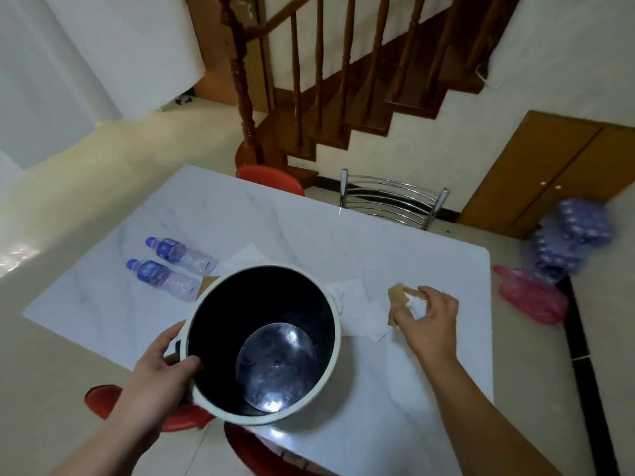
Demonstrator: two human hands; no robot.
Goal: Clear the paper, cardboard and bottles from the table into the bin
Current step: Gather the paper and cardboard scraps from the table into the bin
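My left hand [161, 372] grips the white rim of a round bin [338, 334] with a dark inside and shiny bottom, held tilted over the near part of the white marble table [309, 221]. My right hand [427, 321] is closed on a piece of brown cardboard [398, 293] together with crumpled white paper [417, 305], just right of the bin. Flat white paper sheets [357, 309] lie between bin and hand. Another sheet [245, 257] shows behind the bin. Two clear bottles with blue caps [180, 252] [163, 278] lie at the left. A cardboard corner [208, 283] peeks out by the bin.
Red stools sit at the far edge [271, 178] and near edge [113, 400] of the table. A metal chair [391, 201] stands behind the table. A pink bag [531, 295] and a purple pack [570, 238] lie on the floor at right. A wooden staircase rises behind.
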